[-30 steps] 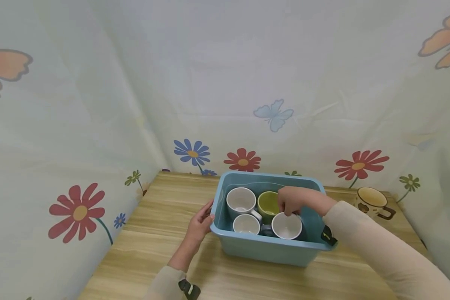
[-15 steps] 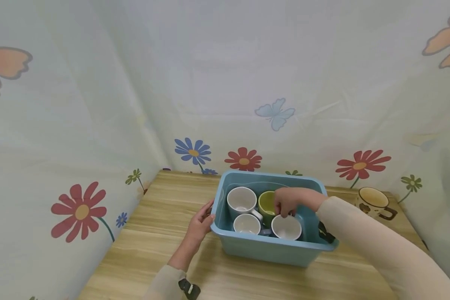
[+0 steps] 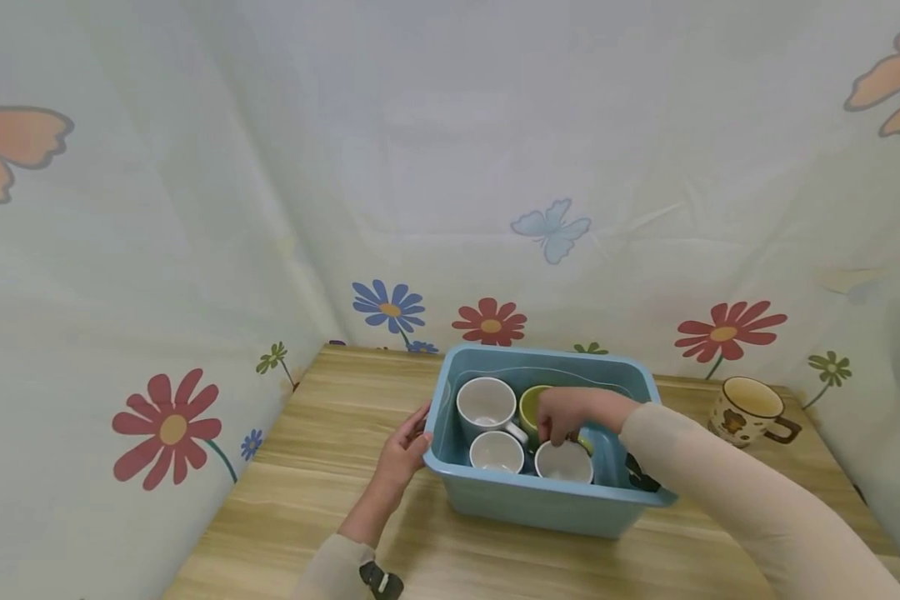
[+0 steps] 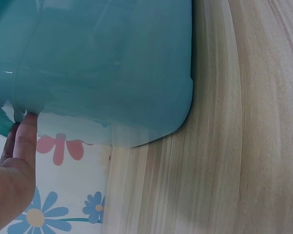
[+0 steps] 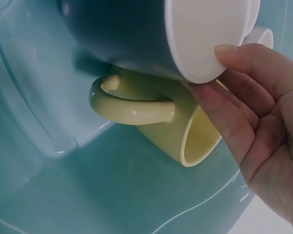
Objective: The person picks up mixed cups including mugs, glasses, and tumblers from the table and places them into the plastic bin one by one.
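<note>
My right hand (image 3: 566, 412) reaches into a light blue plastic bin (image 3: 525, 500). It pinches the rim of a mug (image 5: 112, 29) that is dark blue outside and white inside, thumb inside, fingers outside. Close against it lies a yellow-green mug (image 5: 151, 114) with a rounded handle, partly hidden by my hand in the head view. My left hand (image 3: 402, 450) rests with extended fingers at the bin's left rim; its fingertips touch just under the rim in the left wrist view. A larger white-lined mug (image 3: 486, 400) and a smaller white-lined cup (image 3: 497, 452) stand in the bin's left half.
A cream mug (image 3: 746, 408) with a brown pattern and brown handle stands on the wooden table (image 3: 330, 433) right of the bin. A flower-printed curtain (image 3: 435, 208) hangs behind the table and along its sides.
My right hand has shifted left and slightly nearer with the dark blue mug, which moves left too, and the green mug's handle shows beside it. My left hand stays at the rim.
</note>
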Motion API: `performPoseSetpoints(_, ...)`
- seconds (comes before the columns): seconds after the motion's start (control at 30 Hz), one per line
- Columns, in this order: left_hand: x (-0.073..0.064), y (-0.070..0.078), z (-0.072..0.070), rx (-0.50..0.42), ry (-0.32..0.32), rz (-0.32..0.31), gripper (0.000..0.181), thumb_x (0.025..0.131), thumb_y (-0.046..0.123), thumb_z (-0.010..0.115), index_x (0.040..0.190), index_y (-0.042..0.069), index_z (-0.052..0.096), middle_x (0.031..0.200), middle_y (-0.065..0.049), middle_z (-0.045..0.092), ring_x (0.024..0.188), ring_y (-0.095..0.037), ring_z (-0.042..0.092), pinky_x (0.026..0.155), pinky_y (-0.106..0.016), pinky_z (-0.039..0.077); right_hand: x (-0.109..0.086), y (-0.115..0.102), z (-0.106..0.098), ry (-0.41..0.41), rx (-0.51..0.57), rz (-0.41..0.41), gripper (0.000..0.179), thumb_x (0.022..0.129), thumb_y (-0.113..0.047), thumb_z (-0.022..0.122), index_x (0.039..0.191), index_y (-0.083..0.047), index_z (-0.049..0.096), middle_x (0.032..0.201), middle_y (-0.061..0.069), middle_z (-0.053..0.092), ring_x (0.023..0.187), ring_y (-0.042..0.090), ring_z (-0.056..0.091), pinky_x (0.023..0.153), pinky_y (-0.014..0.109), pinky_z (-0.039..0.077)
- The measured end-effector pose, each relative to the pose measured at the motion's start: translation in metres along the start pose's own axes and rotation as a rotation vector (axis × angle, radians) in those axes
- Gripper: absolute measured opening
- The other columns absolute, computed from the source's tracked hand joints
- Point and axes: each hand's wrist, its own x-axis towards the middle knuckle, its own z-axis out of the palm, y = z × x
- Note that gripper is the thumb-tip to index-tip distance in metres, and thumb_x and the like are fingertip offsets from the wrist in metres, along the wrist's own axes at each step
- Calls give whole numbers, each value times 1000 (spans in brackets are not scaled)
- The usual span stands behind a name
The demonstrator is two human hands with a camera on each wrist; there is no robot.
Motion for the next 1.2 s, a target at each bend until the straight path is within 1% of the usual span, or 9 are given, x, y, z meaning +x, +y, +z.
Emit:
performPoseSetpoints(0.13,0,1,0,5,2,0,55,100,9,51,154,2,42,148,-31,52,126,-31,61,93,-39,60,1,-2,2,7,3,-2,14,84,4,71,85,-8,77,75,-6,64,65,7,55,57,20,53)
performPoseSetpoints(0.37,-1,1,0,19,0,-1,55,101,10,50,155,2,42,150,-31,51,126,-30,61,93,-37,60,2,-3,4,13,9,-10,13,85,2,73,88,-9,79,77,-5,67,64,7,55,57,19,51)
performPoseSetpoints(0.57,-1,2,0,19,-1,4,55,101,11,50,155,1,42,150,-31,50,126,-30,61,92,-36,60,3,-7,8,0,14,26,12,88,1,73,87,-10,78,79,-4,67,68,9,58,65,26,59)
performPoseSetpoints(0.73,-2,2,2,11,5,-3,55,100,10,50,154,1,42,148,-32,51,122,-28,63,89,-33,60,4,-11,13,-15,-5,32,13,88,2,72,87,-10,78,79,-4,68,69,8,59,67,28,61)
performPoseSetpoints(0.93,-2,3,2,0,11,-13,54,100,7,51,154,2,44,148,-31,52,124,-31,62,91,-36,60,5,-14,13,-6,-4,54,14,89,2,72,86,-11,77,80,-4,69,71,10,60,70,31,62)
performPoseSetpoints(1.03,-2,4,2,10,10,-5,54,100,8,50,154,1,43,149,-32,51,126,-33,61,92,-38,61,6,-14,12,-2,-4,63,14,89,1,72,86,-11,77,81,-3,69,73,11,60,73,33,63)
performPoseSetpoints(1.2,-1,6,2,12,12,-7,54,101,8,50,154,1,43,149,-32,51,126,-33,61,92,-38,61,6,-14,12,-9,-2,73,13,90,1,73,88,-12,77,83,-2,70,74,11,61,73,32,63)
